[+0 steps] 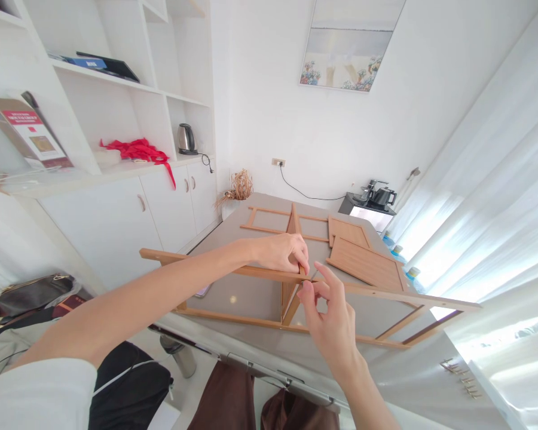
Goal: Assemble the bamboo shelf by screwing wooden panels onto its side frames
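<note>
A long wooden frame (pixel 260 273) stands on its edge along the near side of the grey table (pixel 251 301). My left hand (pixel 283 249) reaches across and grips a wooden crosspiece where it meets the frame's upper rail, fingers curled round it. Close by, my right hand (pixel 329 307) is at the same joint, thumb and fingers pinched against the rail and index finger raised. Whatever small thing the pinch holds is too small to make out. Beyond the hands lie a ladder-like wooden frame (pixel 269 229) and two flat wooden panels (pixel 365 261).
White shelves (pixel 155 92) with a steel kettle (pixel 186 138) and red cloth (pixel 138 150) stand on the left. At the back right, a small dark-topped cabinet (pixel 368 206) bears another kettle (pixel 383 196). White curtains (pixel 484 179) hang on the right. Blue-capped bottles (pixel 398 252) stand beside the table.
</note>
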`<state>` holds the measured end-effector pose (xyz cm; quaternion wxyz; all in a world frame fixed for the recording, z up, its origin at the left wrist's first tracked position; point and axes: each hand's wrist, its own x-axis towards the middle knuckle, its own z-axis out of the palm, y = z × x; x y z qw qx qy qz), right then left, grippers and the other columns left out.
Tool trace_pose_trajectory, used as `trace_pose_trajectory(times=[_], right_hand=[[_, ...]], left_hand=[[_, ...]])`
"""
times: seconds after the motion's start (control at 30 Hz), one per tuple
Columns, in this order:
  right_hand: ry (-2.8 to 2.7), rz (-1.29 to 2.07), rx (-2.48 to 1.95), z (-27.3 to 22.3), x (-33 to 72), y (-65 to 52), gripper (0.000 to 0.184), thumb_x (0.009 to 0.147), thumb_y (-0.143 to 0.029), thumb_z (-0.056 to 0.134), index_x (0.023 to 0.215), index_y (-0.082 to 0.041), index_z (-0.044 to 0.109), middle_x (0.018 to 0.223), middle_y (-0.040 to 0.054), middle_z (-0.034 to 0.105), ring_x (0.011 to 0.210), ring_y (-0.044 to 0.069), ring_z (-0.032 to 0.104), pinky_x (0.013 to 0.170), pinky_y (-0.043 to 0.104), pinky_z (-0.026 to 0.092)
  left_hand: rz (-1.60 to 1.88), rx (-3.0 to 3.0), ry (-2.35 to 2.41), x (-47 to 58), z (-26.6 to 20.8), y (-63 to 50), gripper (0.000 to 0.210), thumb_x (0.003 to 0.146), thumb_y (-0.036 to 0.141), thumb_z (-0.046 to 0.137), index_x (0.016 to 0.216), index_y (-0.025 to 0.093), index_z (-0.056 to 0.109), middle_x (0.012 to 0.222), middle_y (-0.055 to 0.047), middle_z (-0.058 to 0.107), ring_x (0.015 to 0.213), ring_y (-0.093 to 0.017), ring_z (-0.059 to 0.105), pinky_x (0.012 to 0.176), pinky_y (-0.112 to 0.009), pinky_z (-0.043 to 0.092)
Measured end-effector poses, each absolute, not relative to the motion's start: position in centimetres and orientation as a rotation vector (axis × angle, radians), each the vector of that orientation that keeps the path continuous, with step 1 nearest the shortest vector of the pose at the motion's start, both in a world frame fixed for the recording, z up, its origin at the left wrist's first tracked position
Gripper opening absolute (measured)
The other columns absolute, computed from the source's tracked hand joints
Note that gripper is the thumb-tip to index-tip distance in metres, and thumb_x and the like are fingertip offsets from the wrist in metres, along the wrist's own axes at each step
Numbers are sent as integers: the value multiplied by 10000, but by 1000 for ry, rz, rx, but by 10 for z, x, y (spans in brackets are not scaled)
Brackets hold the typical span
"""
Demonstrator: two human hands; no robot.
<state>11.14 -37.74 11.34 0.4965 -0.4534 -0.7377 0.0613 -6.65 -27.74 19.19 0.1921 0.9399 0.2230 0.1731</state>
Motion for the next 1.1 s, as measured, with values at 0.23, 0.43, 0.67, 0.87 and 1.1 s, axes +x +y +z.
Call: trace_pose_trajectory(times=[0.23,0.43,0.67,0.87,1.1], right_hand=[[-1634,584,-1020,117,125,-382,354,934,-395,600,1230,-230,501,824,31,724,774,171,723,472,186,496],[-1662,468,-1059,114,134,-378,189,913,-395,644,987,-221,639,803,33,723,747,163,705,522,206,515],[-1773,-87,-1017,99,136,-379,89,924,-301,650,899,-224,687,835,28,707,701,130,628,584,219,493],[-1875,-224,-960,80,125,-379,154,964,-189,573,1091,-223,651,844,28,748,656,122,661,695,252,507],[-1811,304,-960,93,109,-381,127,976,-219,548,1079,-258,610,1024,-3,755,917,116,710,804,210,537]], left_hand=[[482,2632,600,-65,193,-279,280,768,51,598,829,242,793,915,-33,688,972,-164,589,788,-237,470],[481,2651,636,-65,194,-281,279,763,47,597,824,238,791,929,-32,701,1019,-173,573,832,-241,465],[433,2661,681,-65,192,-279,257,793,82,589,842,231,792,971,-40,699,1064,-180,558,878,-250,462],[446,2659,683,-66,190,-278,272,779,74,592,852,244,793,988,-32,702,1080,-183,543,906,-261,455],[442,2637,708,-65,193,-280,277,762,54,593,835,236,790,977,-30,710,1093,-190,535,881,-255,462]])
